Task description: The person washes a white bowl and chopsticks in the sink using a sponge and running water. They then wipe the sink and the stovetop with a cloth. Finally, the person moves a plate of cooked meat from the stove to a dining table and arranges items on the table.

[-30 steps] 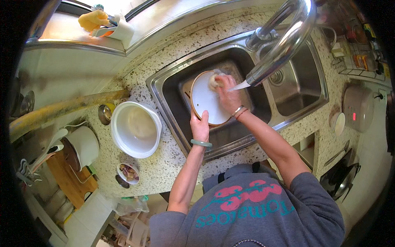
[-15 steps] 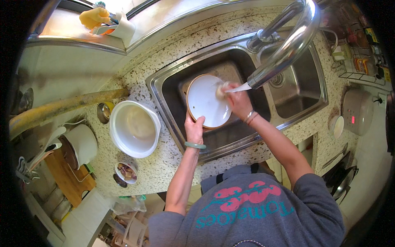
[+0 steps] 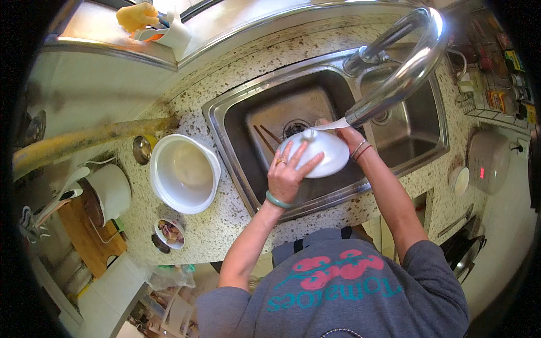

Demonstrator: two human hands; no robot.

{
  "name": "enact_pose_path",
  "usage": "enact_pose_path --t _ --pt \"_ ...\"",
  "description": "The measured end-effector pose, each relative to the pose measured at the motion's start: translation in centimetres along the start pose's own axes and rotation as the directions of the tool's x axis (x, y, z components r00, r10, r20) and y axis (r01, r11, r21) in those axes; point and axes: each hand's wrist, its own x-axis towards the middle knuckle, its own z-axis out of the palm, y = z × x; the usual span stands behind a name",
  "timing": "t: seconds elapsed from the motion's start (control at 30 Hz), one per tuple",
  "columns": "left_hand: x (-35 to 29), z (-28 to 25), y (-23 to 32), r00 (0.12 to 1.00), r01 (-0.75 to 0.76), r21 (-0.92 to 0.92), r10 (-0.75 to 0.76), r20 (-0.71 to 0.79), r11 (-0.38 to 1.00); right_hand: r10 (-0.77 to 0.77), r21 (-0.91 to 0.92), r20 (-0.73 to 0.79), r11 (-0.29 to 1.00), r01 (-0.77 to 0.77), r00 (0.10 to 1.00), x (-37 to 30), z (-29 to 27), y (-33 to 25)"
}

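Note:
A white pot lid (image 3: 332, 161) with a round knob is tilted over the left basin of the steel sink (image 3: 236, 183), its outer side up. My left hand (image 3: 285, 172) lies on the lid with fingers spread. My right hand (image 3: 350, 137) grips its far right edge; its fingertips are partly hidden behind the water. A stream from the chrome faucet (image 3: 389, 93) runs onto the lid near the knob. Below, two brown chopsticks (image 3: 265, 138) lie on the basin floor near the drain (image 3: 295, 127).
Left of the sink stands a large white pot (image 3: 213, 183). Nearer are a small bowl of scraps (image 3: 170, 234) and a dark oval object (image 3: 160, 243). A yellow pipe (image 3: 90, 132) crosses the left side. A rice cooker (image 3: 489, 160) and small white bowl (image 3: 459, 180) stand at right.
The lid has been turned over from its brown-rimmed inner side to its knobbed outer side. My left hand moved from its rim onto its top. The beige scrubber under my right hand no longer shows.

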Motion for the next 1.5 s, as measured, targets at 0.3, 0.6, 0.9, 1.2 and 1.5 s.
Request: enact_pose_path --t 0.3,0.6,0.9,1.2,1.5 --pt "-1.9 1.1 -1.8 0.589 0.391 -0.900 -0.804 0.085 0.192 -0.192 0.131 0.079 0.975 0.181 0.978 1.3 1.5 1.8" --pt "-0.4 -1.2 -2.7 0.613 0.554 -0.723 -0.385 0.690 -0.413 -0.652 -0.916 -0.080 0.346 0.202 0.754 0.6 4.6 0.0" --pt "0.7 -1.4 -2.8 0.592 0.701 -0.702 -0.447 0.670 -0.124 -0.719 -0.685 0.311 0.284 0.671 0.622 -2.2 7.7 0.4" --pt "-0.4 0.3 -4.6 0.615 0.748 -0.661 -0.439 0.655 0.061 -0.511 -0.613 0.742 -0.256 0.747 0.434 -5.8 13.0 1.9" --pt "0.3 -3.2 -2.2 0.610 0.724 -0.685 -0.390 0.690 -0.080 -0.680 -0.750 0.175 0.377 0.544 0.713 -2.0 6.2 0.5"
